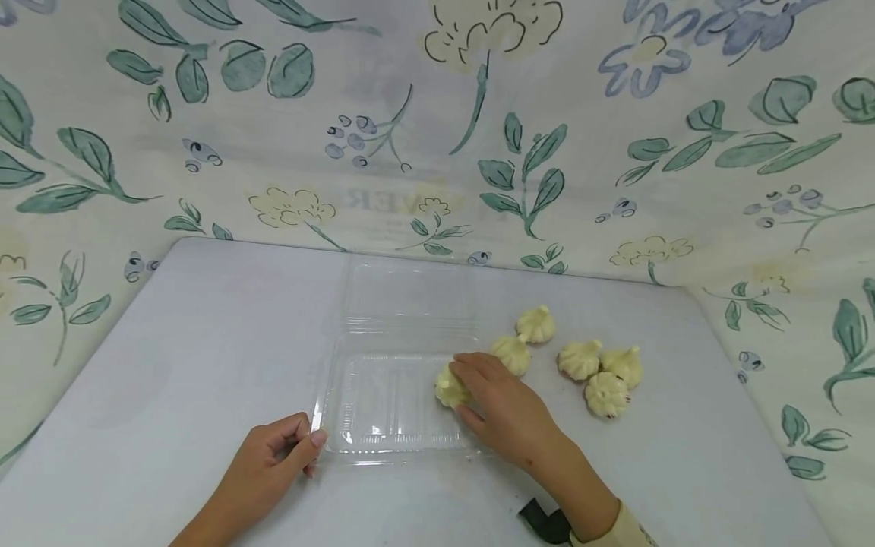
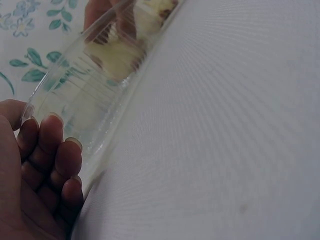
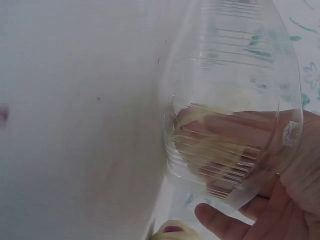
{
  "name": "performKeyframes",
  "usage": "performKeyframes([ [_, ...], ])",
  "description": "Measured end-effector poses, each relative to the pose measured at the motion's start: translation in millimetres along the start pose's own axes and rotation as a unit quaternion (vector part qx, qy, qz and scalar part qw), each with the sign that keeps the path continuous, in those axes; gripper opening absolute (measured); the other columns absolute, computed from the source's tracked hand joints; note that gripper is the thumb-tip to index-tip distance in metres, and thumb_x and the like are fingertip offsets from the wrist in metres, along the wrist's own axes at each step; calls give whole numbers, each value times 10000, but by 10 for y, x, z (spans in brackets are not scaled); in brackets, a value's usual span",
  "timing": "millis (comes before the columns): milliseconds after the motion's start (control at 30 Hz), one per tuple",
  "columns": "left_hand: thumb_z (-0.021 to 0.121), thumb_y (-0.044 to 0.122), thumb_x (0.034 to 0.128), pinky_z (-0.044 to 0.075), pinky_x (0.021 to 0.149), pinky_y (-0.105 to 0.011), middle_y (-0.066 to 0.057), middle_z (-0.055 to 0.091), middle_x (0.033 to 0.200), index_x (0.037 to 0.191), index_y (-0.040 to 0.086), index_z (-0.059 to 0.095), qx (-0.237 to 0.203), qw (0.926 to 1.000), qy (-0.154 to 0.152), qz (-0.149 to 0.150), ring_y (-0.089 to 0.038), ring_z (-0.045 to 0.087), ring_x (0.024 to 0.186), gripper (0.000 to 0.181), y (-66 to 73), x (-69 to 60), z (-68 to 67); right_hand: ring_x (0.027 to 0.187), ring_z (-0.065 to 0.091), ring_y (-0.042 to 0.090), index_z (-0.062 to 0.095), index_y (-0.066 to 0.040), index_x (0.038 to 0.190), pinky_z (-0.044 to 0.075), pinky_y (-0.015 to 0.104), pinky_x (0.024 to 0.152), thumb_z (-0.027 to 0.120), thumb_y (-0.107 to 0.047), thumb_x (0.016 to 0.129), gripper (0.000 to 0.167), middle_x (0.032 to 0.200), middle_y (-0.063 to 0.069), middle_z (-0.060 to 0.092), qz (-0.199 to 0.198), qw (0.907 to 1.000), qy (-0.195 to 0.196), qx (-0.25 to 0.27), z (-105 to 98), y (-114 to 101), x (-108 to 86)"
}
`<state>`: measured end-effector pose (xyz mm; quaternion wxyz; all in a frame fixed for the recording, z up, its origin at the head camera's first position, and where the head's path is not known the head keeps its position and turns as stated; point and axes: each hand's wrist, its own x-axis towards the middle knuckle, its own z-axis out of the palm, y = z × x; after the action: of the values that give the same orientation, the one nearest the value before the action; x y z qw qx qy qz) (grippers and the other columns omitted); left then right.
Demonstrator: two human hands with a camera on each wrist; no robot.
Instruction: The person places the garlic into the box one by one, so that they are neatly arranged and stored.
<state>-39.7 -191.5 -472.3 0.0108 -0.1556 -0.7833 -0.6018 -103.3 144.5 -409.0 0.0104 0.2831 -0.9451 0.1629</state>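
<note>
Backdrop: a floral cloth (image 1: pixel 383 76) hangs behind the scene.
Worktop: a white worktop (image 1: pixel 205 342) stretches beneath both hands.
Container: a clear plastic container (image 1: pixel 396 458) lies open, its tray nearest the person and its lid (image 1: pixel 410 292) folded back on the far side; the tray's long axis runs left to right, with one bulb inside.
Right hand: the right hand (image 1: pixel 509 410) pinches that bulb between thumb and fingers, at the tray's right end.
Left hand: the left hand (image 1: pixel 266 463) pinches the tray's left rim near its close corner, thumb against fingertips.
Loose bulbs: a cluster of three bulbs (image 1: pixel 607 394) sits well right of the tray; a pair of bulbs (image 1: pixel 535 325) rests nearer, just beyond the right hand.
Held bulb: the garlic-like bulb (image 1: pixel 449 386) is roundish, partly covered by fingers; which way its stem points is unclear.
</note>
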Motion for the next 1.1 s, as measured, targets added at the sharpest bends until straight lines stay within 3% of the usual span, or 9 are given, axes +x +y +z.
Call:
performKeyframes([
  [367,621,23,1043,517,572,-305,41,582,680,787,175,524,21,9999,2,-133,-163,621,602,313,15,-2,2,1389,519,226,618,-83,1409,525,394,1019,838,-123,907,549,1485,58,567,-14,9994,322,-124,19,4,-3],
  [867,629,45,1043,499,575,-291,57,588,690,780,184,532,175,9996,-8,-235,-155,619,616,313,30,-5,-8,1311,580,241,652,-82,1339,583,372,896,873,-191,882,519,1415,81,608,-237,9961,834,-150,20,43,-4],
  [1100,633,42,1040,498,572,-290,58,585,687,778,186,523,168,9996,9,-219,-152,621,615,319,35,7,-8,1314,578,243,657,-75,1334,581,371,900,869,-219,889,514,1416,84,605,-273,9949,964,-141,-1,72,-7],
])
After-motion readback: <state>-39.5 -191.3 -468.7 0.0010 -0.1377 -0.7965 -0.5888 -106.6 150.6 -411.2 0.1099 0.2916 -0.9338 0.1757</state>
